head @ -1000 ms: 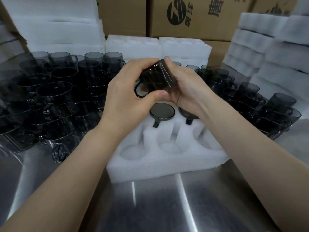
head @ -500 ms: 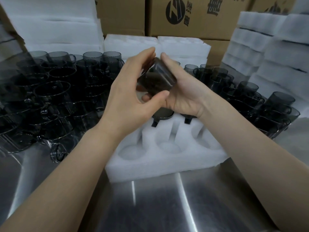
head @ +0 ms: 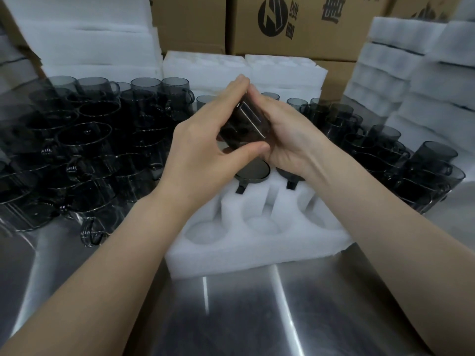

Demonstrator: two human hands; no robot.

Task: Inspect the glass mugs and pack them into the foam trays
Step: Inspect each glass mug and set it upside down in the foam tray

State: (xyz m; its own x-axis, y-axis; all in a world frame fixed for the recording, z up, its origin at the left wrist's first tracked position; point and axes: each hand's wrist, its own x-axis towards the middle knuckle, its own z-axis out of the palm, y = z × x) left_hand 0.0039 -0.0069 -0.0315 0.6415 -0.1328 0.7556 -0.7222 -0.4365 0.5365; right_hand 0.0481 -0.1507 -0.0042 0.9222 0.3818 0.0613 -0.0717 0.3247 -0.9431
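Note:
A dark smoked glass mug [head: 243,124] is held tilted between both hands above the white foam tray [head: 257,253]. My left hand [head: 205,147] wraps its left side, thumb under it. My right hand [head: 288,134] cups its right side. Both sets of fingertips meet over the mug's top. Two mugs [head: 253,173] sit upside down in the tray's back row, handles toward me; the second mug [head: 290,177] is partly hidden by my right wrist. The three front pockets hold nothing.
Many dark mugs stand in a mass at left [head: 77,150] and in another group at right [head: 385,155]. Stacks of white foam trays rise behind [head: 244,68], at far left and far right [head: 411,73]. Cardboard boxes [head: 295,24] line the back. The steel table [head: 244,317] lies in front.
The mug has been turned in my hands, its handle no longer showing at lower left. My fingertips have closed together over its top and the hands sit slightly higher.

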